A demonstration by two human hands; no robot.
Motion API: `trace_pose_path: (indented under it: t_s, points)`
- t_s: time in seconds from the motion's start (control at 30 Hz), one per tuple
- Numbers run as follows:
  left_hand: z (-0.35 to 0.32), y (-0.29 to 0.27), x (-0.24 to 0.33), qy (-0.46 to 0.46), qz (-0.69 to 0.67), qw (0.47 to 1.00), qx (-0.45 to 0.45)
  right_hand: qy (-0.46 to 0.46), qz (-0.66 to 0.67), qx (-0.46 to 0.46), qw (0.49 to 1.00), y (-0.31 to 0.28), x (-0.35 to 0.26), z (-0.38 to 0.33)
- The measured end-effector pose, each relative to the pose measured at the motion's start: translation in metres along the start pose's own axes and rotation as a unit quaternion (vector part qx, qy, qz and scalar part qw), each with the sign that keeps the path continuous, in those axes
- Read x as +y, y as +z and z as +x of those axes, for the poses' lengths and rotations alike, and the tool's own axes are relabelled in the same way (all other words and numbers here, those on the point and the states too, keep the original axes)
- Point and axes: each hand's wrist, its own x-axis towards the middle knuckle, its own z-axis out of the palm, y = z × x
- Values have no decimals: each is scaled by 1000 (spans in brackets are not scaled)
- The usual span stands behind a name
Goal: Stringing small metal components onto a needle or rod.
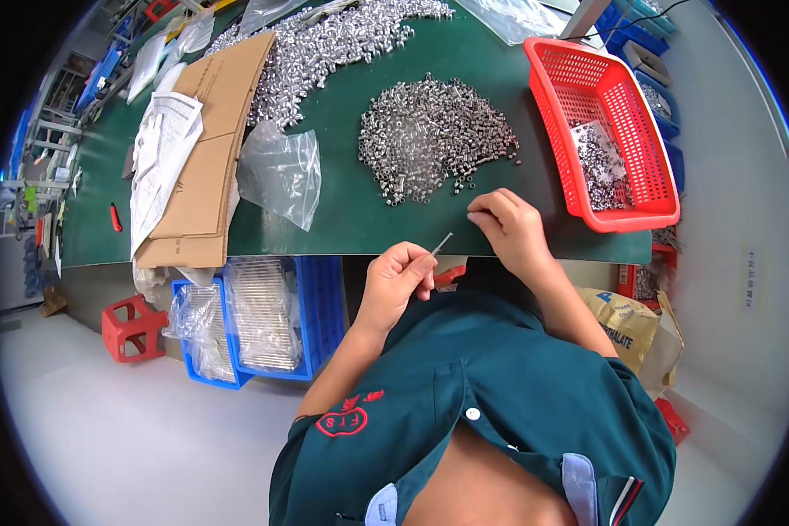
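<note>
Between the thumb and fingers of my left hand (401,279) is a thin metal pin (444,244), slanting up to the right just off the table's front edge. My right hand (510,226) is over the table edge, thumb and forefinger pinched together; anything between them is too small to make out. Just beyond it lies a heap of small shiny metal sleeves (434,131) on the green table (342,197). To the right stands a red plastic basket (644,145) with similar small metal parts on its bottom.
A larger heap of metal parts (342,44) spreads at the back. Left of the sleeves are a clear plastic bag (282,171), cardboard sheets (206,158) and white papers (162,158). Blue crates (320,307) stand below the table edge, with a red stool (133,329) beside them.
</note>
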Motion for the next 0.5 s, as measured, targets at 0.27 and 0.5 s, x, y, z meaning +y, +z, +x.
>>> trace_pose_path:
  t_s: [0.27,0.5]
  points:
    - [0,4,3,-3,42,999,1,244,401,-161,868,-8,-21,-6]
    - [-3,2,3,1,39,999,-13,207,384,-166,884,-7,-21,-9]
